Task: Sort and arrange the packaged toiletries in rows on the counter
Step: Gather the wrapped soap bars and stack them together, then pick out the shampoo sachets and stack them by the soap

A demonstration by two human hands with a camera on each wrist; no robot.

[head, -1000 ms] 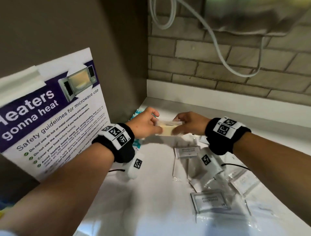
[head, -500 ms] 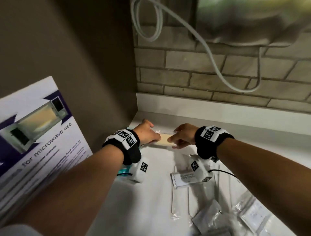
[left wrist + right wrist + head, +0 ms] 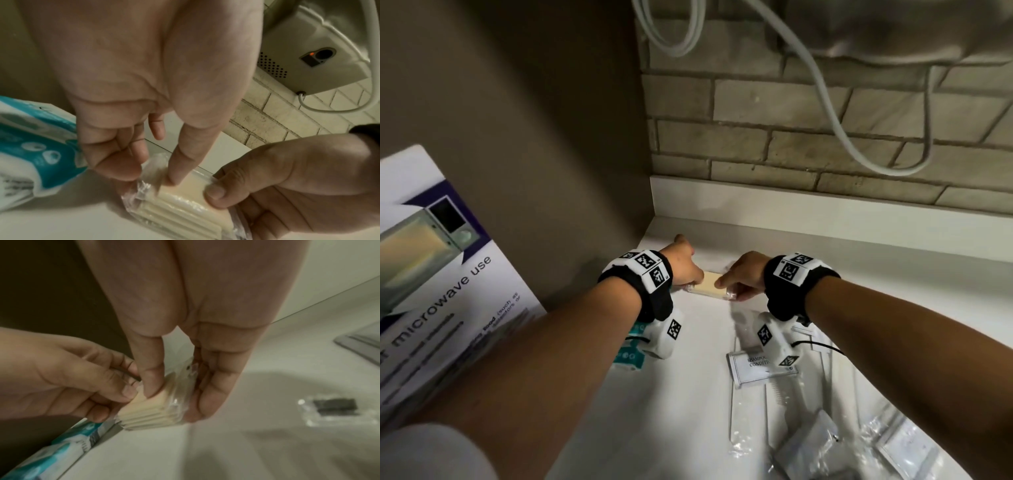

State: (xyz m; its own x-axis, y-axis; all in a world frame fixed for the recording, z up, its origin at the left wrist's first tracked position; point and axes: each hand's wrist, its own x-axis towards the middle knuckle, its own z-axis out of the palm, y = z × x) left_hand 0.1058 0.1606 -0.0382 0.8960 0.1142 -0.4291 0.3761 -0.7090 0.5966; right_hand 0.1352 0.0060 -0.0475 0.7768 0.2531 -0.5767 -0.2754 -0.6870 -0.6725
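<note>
Lowered from mid-air toward the white counter [image 3: 688, 394], both hands, left hand [image 3: 681, 265] and right hand [image 3: 744, 274], pinch opposite ends of a cream plastic-wrapped ridged bar [image 3: 710, 286], its length running left-right between them.

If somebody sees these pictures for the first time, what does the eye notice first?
First, both hands, left hand and right hand, gripping one clear-wrapped cream pack low over the white counter, near the back corner. Next, loose sachets lie scattered nearer the person, and a teal packet lies by the left wall.
</note>
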